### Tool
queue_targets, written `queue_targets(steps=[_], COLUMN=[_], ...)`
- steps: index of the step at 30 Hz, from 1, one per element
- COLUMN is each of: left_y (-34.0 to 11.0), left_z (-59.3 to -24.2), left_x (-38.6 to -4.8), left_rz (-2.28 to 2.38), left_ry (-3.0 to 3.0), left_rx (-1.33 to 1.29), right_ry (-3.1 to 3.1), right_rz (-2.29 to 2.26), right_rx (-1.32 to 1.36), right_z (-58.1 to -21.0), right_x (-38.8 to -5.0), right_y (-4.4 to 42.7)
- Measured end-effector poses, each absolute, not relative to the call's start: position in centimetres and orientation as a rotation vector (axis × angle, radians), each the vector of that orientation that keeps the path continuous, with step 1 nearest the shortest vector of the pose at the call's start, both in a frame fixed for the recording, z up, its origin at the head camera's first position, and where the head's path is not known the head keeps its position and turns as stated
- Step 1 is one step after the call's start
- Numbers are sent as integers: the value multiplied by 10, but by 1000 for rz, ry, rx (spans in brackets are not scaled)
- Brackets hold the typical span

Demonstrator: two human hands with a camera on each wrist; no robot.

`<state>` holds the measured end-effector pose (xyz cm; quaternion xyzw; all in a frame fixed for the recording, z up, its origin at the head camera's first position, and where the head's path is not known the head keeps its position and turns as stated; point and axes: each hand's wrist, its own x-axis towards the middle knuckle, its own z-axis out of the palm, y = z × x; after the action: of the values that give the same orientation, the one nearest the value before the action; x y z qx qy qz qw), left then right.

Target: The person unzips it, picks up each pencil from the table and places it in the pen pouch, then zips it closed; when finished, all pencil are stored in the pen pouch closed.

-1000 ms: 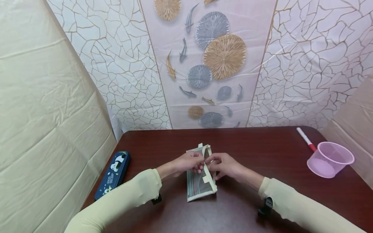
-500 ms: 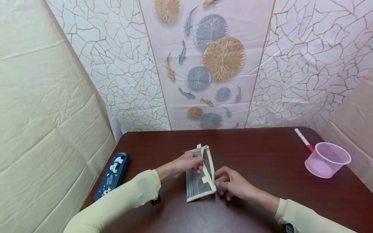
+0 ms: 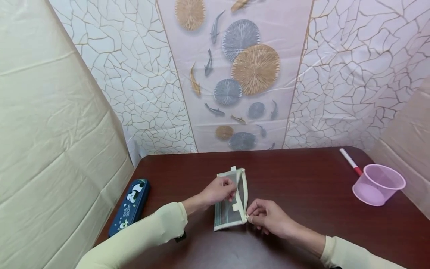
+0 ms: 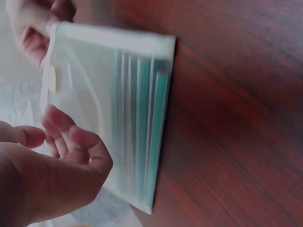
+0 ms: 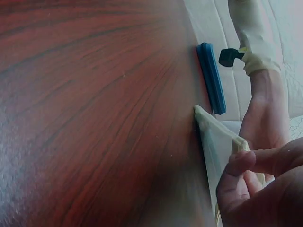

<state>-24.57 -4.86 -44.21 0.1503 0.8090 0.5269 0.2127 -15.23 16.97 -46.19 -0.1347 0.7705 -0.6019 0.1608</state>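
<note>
A see-through zip pouch [image 3: 226, 217] with cream edging lies in front of me, its long mouth gaping on the right side. My left hand [image 3: 220, 191] pinches the near rim of the mouth around its middle. The left wrist view shows thumb and fingers on either side of that rim, with teal and pale stripes along the pouch [image 4: 137, 123]; whether they are printed or inside I cannot tell. My right hand [image 3: 272, 218] pinches the zipper pull [image 3: 247, 216] at the pouch's near right corner. In the right wrist view those fingers hide part of the pouch.
A dark blue pencil case [image 3: 129, 207] with panda pictures lies at the table's left edge. On the right stand a pink plastic cup [image 3: 379, 185] and a white marker [image 3: 349, 159] with a red cap. The dark red table [image 3: 289, 168] ends at a patterned cloth.
My right hand has left the middle of the mouth, moved down to the near corner and taken the zipper pull. The mouth gapes wider than a second ago. My left hand stays at the rim.
</note>
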Motion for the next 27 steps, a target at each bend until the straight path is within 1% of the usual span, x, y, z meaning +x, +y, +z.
queue_targets(steps=[3, 5, 9, 11, 12, 15, 19, 27], left_y=[-46, -46, -49, -51, -51, -50, -47, -44], left_z=[-440, -440, -444, -447, -449, -451, -451, -449], left_x=[-230, -218, -194, -185, -181, -171, -164, -163], left_rz=[1317, 1101, 328, -36, -165, -316, -314, -306], left_ry=[2450, 2638, 3067, 3207, 3248, 3313, 3342, 3392], left_rx=[612, 833, 1387, 1590, 1651, 1714, 1729, 1814], right_ry=[2241, 2281, 2432, 2502, 2538, 2615, 2739, 2825], right_rz=[-1699, -1666, -1564, -1532, -1518, -1484, -1408, -1315], right_rx=[-405, -395, -407, -439, -462, -537, -597, -654], right_z=[-463, -464, -467, -467, -467, -466, -459, -443], right_x=[-153, -151, -148, -147, -147, -146, -148, -160], right_y=[171, 172, 173, 171, 170, 167, 165, 170])
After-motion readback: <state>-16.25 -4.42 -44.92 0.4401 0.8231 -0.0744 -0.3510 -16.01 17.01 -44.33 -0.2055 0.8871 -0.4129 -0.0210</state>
